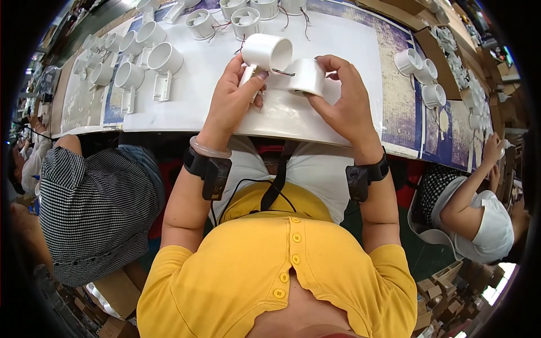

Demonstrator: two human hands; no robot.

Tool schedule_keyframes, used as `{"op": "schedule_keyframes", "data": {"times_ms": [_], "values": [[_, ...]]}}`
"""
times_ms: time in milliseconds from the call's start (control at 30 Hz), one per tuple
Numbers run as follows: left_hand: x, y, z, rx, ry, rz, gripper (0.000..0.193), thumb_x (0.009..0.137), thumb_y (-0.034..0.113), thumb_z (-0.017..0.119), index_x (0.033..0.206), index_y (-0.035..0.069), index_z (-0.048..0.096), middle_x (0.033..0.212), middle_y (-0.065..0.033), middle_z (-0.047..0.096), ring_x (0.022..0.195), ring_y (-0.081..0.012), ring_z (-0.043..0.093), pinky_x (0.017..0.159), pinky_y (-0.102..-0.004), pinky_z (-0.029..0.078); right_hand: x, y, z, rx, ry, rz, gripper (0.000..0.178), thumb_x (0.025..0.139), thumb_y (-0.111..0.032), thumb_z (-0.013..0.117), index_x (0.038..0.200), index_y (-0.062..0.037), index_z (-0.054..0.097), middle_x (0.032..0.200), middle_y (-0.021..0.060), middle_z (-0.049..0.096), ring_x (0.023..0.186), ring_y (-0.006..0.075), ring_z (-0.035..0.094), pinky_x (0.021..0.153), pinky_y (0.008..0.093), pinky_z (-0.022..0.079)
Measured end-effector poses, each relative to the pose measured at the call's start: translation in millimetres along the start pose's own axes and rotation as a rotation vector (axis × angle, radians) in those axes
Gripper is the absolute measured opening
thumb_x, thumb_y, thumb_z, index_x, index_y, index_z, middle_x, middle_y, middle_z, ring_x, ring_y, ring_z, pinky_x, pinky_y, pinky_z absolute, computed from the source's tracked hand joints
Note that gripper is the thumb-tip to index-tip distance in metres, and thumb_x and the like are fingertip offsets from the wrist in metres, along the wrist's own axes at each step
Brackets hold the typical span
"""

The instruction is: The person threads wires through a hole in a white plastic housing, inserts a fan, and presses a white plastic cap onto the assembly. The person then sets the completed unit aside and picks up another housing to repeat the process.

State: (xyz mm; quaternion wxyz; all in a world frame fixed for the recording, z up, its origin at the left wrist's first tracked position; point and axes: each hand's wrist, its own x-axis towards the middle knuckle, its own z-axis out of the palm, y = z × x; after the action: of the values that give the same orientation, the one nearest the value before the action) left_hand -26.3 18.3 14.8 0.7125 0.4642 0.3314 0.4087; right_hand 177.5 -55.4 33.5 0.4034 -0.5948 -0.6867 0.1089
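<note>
My left hand is closed on a white cylindrical housing by the small bracket joined below its round shell. The shell's open end faces right. Between thumb and fingers, my right hand grips a white cup-shaped part. Thin dark and red wires stretch across the small gap between the two pieces; where they end inside is hidden. Both parts are held above the white table, close to its front edge.
White housings with brackets stand at the table's left. Wired white cups sit at the back. Several more white cups lie on the right beside a cardboard box. People sit left and right.
</note>
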Motion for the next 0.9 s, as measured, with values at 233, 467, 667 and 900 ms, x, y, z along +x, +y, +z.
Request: {"op": "schedule_keyframes", "data": {"times_ms": [233,467,667,900], "values": [[-3.8,7.8,4.4,0.043,-0.086,-0.094,0.055,0.091,0.012,0.059,0.136,0.002,0.029,0.092,-0.0092,0.060,0.070,-0.0110,0.055,0.055,-0.0242,0.048,34.6,11.0,-22.3,0.273,-0.145,-0.128,0.035,0.077,-0.004,0.063,0.112,-0.0042,0.061,0.114,0.0077,0.063,0.104,0.0160,0.058,0.089,0.0302,0.046],[-0.9,12.6,4.6,0.093,-0.178,-0.246,0.052,0.091,0.016,0.057,0.132,0.002,0.028,0.089,-0.0115,0.062,0.068,-0.0132,0.058,0.056,-0.0256,0.051,53.2,30.9,-10.2,0.602,-0.278,0.014,0.032,0.085,-0.002,0.055,0.116,-0.0062,0.064,0.118,0.0064,0.062,0.106,0.0134,0.057,0.090,0.0268,0.045],[2.3,11.9,4.3,0.102,-0.197,-0.323,0.051,0.092,0.019,0.055,0.130,0.001,0.028,0.086,-0.0122,0.063,0.067,-0.0140,0.059,0.055,-0.0267,0.051,53.2,20.9,-0.5,0.564,-0.196,0.143,0.034,0.087,-0.007,0.058,0.120,-0.0073,0.063,0.121,0.0075,0.060,0.109,0.0159,0.056,0.093,0.0279,0.044],[2.1,11.6,9.0,0.164,-0.122,-0.323,0.050,0.090,0.018,0.057,0.129,-0.001,0.031,0.088,-0.0133,0.064,0.066,-0.0141,0.059,0.057,-0.0266,0.051,43.5,7.9,6.8,0.467,-0.076,-0.147,0.042,0.085,-0.016,0.065,0.127,-0.0108,0.059,0.123,0.0078,0.057,0.111,0.0185,0.054,0.095,0.0296,0.042]]}}
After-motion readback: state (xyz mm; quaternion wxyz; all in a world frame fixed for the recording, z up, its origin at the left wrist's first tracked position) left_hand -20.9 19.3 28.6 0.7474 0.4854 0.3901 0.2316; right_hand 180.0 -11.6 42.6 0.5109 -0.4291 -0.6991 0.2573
